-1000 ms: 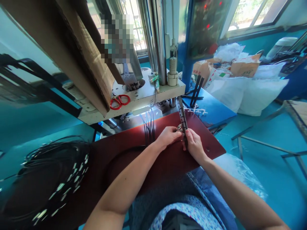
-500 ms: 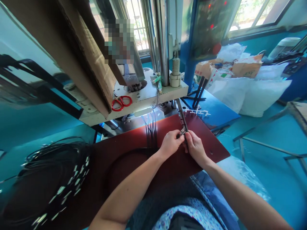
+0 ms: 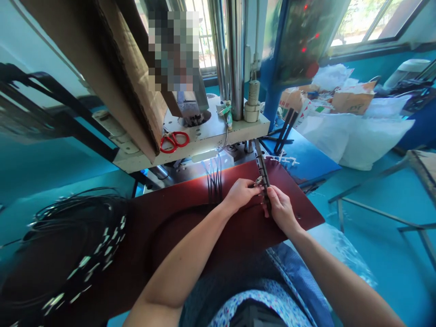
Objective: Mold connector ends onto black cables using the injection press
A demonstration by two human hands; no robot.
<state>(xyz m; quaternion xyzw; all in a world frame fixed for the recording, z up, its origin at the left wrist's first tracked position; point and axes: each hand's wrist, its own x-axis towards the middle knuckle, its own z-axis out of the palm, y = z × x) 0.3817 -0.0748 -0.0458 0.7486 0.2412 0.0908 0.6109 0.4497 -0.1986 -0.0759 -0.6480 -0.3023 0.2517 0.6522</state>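
Observation:
My right hand (image 3: 281, 206) is closed around the lower part of a long dark slotted bar (image 3: 261, 164). The bar slants away from me, its far end close to the machine's edge. My left hand (image 3: 243, 193) pinches a small metallic cable connector (image 3: 259, 180) against the bar's left side. Whether the connector sits in a slot cannot be made out. A thin black cable (image 3: 184, 210) curves across the reddish-brown board (image 3: 235, 177) near my left forearm. Several thin black cables (image 3: 214, 181) run from the machine onto the board.
A press machine with a white plate (image 3: 204, 143) stands ahead, red-handled scissors (image 3: 174, 141) lying on it. Coiled black cables with metal ends (image 3: 85, 261) lie at left. White branched plastic pieces (image 3: 282, 159) rest on the blue table (image 3: 316, 159). White sacks (image 3: 361, 136) stand at right.
The left fingers have straightened somewhat, leaving the connector more exposed beside the bar. My right hand still grips the bar and has shifted slightly. The whole view has moved a little.

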